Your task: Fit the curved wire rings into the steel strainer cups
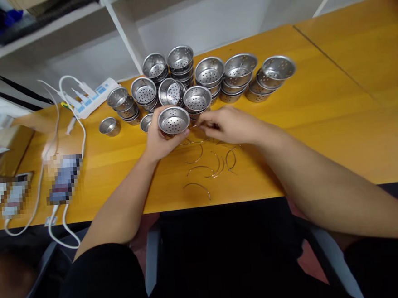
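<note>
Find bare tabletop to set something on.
Free: yellow wooden table right of the perforated silver metal cups, beyond right forearm; also between blurred rectangular device and left forearm. Crowded: around left hand and right hand, cups behind, thin curved metal wires in front.

Cups (210,78) in stacks bar the far middle of the desk (336,121); a power strip (97,99) and cables (83,135) obstruct the left. Wires (200,167) litter the near middle. Far right, beyond the right forearm (310,177), a hand could pass.
</note>
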The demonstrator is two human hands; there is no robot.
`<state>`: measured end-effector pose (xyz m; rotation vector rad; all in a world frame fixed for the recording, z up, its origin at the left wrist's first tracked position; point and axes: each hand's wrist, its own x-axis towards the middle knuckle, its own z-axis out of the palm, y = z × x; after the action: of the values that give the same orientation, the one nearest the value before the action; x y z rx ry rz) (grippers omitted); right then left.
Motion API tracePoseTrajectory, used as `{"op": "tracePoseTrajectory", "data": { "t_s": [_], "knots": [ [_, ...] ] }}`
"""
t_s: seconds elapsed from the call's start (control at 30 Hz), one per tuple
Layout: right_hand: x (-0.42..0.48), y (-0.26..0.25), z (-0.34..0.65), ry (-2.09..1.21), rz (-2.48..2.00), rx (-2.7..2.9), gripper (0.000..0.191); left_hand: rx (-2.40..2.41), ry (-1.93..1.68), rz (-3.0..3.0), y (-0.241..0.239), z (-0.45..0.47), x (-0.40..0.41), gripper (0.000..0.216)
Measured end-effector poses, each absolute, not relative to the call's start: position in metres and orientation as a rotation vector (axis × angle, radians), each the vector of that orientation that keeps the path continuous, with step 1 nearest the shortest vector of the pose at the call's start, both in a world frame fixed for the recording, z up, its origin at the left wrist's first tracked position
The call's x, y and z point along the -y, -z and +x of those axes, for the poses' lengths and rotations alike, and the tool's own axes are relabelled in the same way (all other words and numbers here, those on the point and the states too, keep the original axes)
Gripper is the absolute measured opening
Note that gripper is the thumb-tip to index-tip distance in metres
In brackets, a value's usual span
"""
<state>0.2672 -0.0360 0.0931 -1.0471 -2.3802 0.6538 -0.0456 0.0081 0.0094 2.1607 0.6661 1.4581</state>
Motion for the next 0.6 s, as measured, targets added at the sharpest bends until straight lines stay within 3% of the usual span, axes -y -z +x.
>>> {"op": "tracePoseTrajectory", "data": {
  "t_s": [0.6],
  "knots": [
    [0.041, -0.093, 0.256, -0.706, -1.092, 2.283, 0.007, -0.801, -1.450, 2.097, -0.025, -0.074, -0.009, 0.102]
  ]
}}
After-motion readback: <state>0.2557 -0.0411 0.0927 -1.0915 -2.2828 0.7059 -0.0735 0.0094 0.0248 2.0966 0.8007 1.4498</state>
